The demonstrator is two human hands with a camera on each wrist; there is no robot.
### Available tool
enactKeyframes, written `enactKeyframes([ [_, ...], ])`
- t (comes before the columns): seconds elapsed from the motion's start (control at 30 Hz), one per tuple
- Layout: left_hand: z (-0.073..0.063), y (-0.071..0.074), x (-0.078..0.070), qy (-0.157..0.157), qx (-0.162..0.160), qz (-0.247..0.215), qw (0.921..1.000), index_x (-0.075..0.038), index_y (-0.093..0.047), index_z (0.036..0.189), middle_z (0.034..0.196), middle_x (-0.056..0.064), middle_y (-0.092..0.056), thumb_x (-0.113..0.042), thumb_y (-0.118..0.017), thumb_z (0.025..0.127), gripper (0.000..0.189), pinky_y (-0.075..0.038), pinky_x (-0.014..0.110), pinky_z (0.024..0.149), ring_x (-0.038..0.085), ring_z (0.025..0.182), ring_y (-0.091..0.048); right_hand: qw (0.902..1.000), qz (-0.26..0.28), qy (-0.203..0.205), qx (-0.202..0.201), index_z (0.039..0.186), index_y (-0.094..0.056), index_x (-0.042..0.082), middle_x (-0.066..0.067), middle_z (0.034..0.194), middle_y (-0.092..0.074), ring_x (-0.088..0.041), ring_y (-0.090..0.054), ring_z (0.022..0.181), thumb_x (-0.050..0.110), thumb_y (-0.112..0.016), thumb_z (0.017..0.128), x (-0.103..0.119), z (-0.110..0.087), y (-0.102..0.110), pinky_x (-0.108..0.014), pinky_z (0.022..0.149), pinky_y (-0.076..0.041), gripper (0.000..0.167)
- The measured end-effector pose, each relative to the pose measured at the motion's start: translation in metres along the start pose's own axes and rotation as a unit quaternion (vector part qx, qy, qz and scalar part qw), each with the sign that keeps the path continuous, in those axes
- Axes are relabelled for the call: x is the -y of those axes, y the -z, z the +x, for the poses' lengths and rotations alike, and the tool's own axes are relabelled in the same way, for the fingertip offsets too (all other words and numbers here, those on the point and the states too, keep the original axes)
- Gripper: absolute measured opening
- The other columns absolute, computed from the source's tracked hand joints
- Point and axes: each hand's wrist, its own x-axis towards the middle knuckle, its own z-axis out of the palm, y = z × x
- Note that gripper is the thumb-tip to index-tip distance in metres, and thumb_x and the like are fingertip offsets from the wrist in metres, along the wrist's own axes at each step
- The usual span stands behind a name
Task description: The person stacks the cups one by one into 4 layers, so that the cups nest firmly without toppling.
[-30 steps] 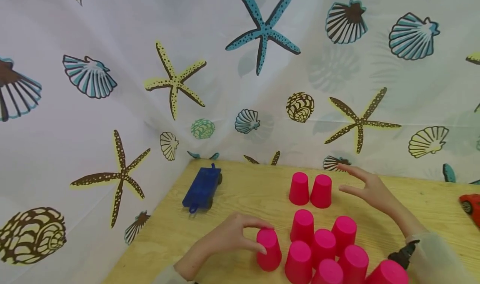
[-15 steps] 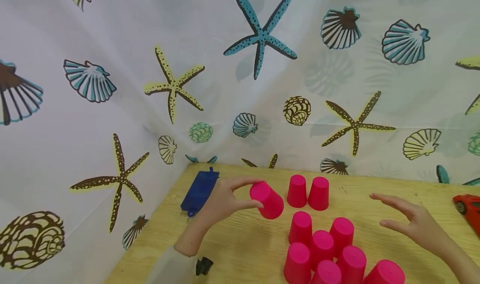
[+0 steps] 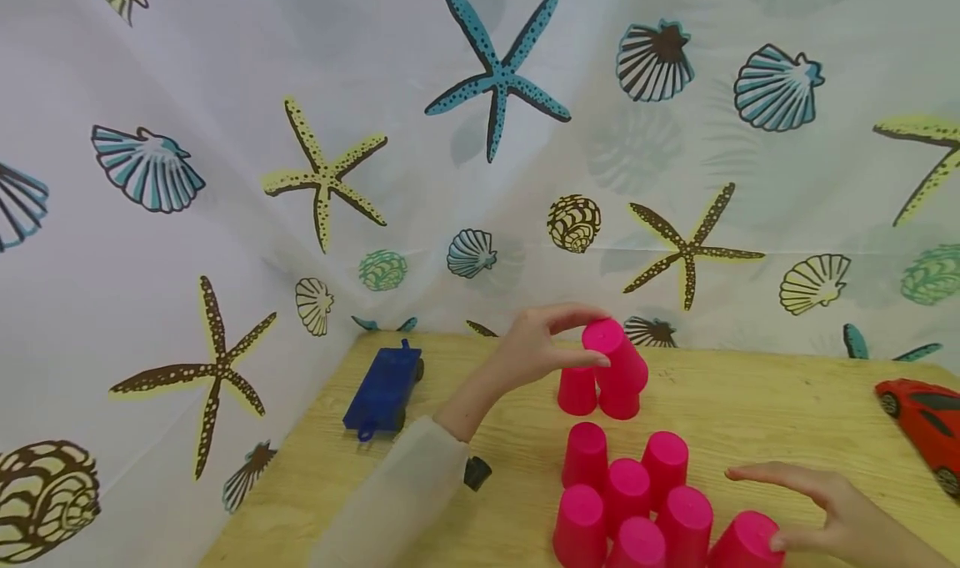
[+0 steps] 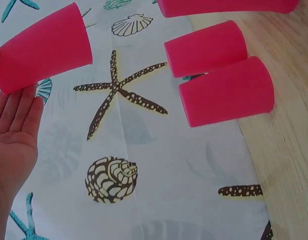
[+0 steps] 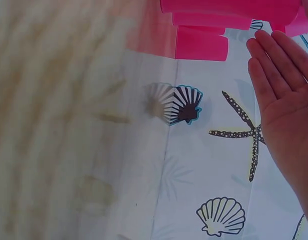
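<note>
My left hand pinches an upside-down pink plastic cup near its closed end, thumb on the near side. This cup is tilted and overlaps two upside-down cups standing side by side at the back, a left one and a right one. In the left wrist view, the held cup is apart from that pair. My right hand has its fingers stretched out, its thumb right at the front right cup of a cluster. The right wrist view shows straight fingers.
Several upside-down pink cups are grouped on the wooden table at the front. A blue wheeled toy trailer is at the back left, a red toy car at the right. A seashell-print cloth hangs behind.
My left hand has lifted a cup from left of the cluster and carried it up and right over the back pair. My right hand has moved from beside that pair towards the front right cup.
</note>
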Motion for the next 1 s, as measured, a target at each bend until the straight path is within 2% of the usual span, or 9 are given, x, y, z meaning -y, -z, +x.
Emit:
enactKeyframes([
  [0.13,0.020,-0.019,0.000,-0.008,0.027,0.006,0.9996,-0.015,-0.064,0.127,0.126,0.001,-0.068,-0.025,-0.081,0.080,0.050,-0.052,0.021,0.098,0.012,0.120,-0.063,0.9994,0.013,-0.010,0.031,0.138,-0.054,0.015,0.011,0.132,-0.063,0.005,-0.056,0.116,0.007,-0.070,0.087,0.003,-0.003,-0.002,-0.021,0.080,-0.055,0.054],
  [0.3,0.040,-0.041,0.008,-0.009,0.058,0.019,0.9981,-0.014,-0.065,0.125,0.123,0.002,-0.069,-0.024,-0.081,0.081,0.048,-0.051,0.017,0.097,0.010,0.116,-0.064,0.9950,0.063,-0.042,0.065,0.139,-0.054,0.015,0.007,0.134,-0.062,0.005,-0.055,0.117,0.007,-0.064,0.092,0.004,-0.002,-0.002,-0.019,0.081,-0.054,0.049],
  [0.4,0.049,-0.052,0.015,-0.014,0.067,0.055,0.9961,-0.015,-0.065,0.124,0.120,0.000,-0.070,-0.027,-0.081,0.081,0.047,-0.050,0.015,0.096,0.008,0.113,-0.065,0.9917,0.084,-0.055,0.080,0.136,-0.056,0.014,0.005,0.132,-0.064,0.006,-0.055,0.116,0.007,-0.063,0.093,0.004,-0.003,-0.002,-0.018,0.081,-0.053,0.045],
  [0.6,0.066,-0.071,0.024,-0.026,0.087,0.112,0.9896,-0.015,-0.066,0.123,0.119,-0.001,-0.071,-0.030,-0.081,0.080,0.048,-0.051,0.017,0.098,0.008,0.113,-0.066,0.9913,0.094,-0.046,0.079,0.130,-0.061,0.013,-0.003,0.125,-0.069,0.006,-0.059,0.110,0.006,-0.063,0.092,0.004,-0.007,-0.001,-0.020,0.078,-0.056,0.039],
  [0.7,0.071,-0.080,0.028,-0.020,0.108,0.134,0.9850,-0.016,-0.065,0.123,0.120,-0.001,-0.071,-0.032,-0.081,0.080,0.048,-0.050,0.015,0.097,0.009,0.114,-0.065,0.9913,0.099,-0.036,0.080,0.130,-0.061,0.012,-0.003,0.125,-0.069,0.005,-0.060,0.109,0.005,-0.063,0.092,0.003,-0.007,-0.002,-0.020,0.078,-0.056,0.039],
  [0.87,0.077,-0.092,0.039,-0.003,0.145,0.174,0.9740,-0.019,-0.064,0.124,0.121,-0.003,-0.070,-0.036,-0.079,0.082,0.048,-0.051,0.014,0.094,0.010,0.114,-0.064,0.9893,0.111,-0.042,0.085,0.130,-0.061,0.011,-0.003,0.125,-0.069,0.004,-0.060,0.109,0.005,-0.061,0.093,0.002,-0.007,-0.001,-0.021,0.078,-0.056,0.038],
  [1.0,0.080,-0.100,0.044,-0.019,0.170,0.207,0.9633,-0.017,-0.064,0.124,0.120,-0.002,-0.070,-0.037,-0.078,0.082,0.048,-0.050,0.013,0.093,0.008,0.111,-0.064,0.9859,0.129,-0.057,0.089,0.131,-0.060,0.010,-0.006,0.125,-0.068,0.002,-0.061,0.108,0.006,-0.060,0.095,0.003,-0.008,0.001,-0.021,0.079,-0.057,0.036],
])
